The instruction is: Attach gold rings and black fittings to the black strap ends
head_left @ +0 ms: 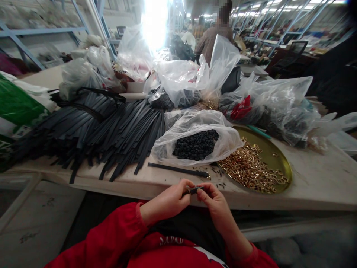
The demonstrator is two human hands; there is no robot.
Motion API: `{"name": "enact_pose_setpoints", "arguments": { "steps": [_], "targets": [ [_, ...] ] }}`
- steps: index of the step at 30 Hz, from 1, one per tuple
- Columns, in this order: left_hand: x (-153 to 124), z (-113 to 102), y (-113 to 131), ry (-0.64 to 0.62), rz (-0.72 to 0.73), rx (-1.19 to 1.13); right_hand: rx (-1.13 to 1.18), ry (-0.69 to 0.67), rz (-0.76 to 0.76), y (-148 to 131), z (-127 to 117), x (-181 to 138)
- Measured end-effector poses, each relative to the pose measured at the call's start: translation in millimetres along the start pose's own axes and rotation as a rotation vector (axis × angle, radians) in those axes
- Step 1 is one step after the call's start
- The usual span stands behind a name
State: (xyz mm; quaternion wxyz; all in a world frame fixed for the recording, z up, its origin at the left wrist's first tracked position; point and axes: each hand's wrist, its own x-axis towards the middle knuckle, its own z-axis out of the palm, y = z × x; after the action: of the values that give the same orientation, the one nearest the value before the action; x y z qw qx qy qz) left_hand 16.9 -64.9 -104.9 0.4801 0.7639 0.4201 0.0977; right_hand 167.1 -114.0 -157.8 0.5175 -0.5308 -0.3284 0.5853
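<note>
Between my two hands, just in front of the table edge, is a short visible length of black strap. My left hand pinches one end, where a small gold glint shows. Thumb and fingers of my right hand are closed on the other end. Beyond them lies a single black strap with a gold buckle at its right end. An open clear bag holds many small black loops. To its right, a round gold tray carries a heap of small gold buckles.
A large pile of black straps covers the table's left side. Stuffed clear plastic bags line the back, one with a red piece. A green and white sack stands far left. Another person is beyond the table.
</note>
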Motion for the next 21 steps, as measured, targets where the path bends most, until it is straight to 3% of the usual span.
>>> {"name": "enact_pose_setpoints", "arguments": {
  "steps": [12, 16, 21],
  "targets": [
    [6, -8, -6, -0.026, -0.217, -0.21, 0.231, -0.186, 0.173, 4, -1, 2],
    [4, -6, -11, 0.066, -0.183, -0.018, 0.241, -0.309, 0.26, 5, 0, 2],
    [-1, -7, -4, 0.072, -0.16, 0.149, 0.275, -0.33, 0.259, 5, -3, -4]
  ]
}}
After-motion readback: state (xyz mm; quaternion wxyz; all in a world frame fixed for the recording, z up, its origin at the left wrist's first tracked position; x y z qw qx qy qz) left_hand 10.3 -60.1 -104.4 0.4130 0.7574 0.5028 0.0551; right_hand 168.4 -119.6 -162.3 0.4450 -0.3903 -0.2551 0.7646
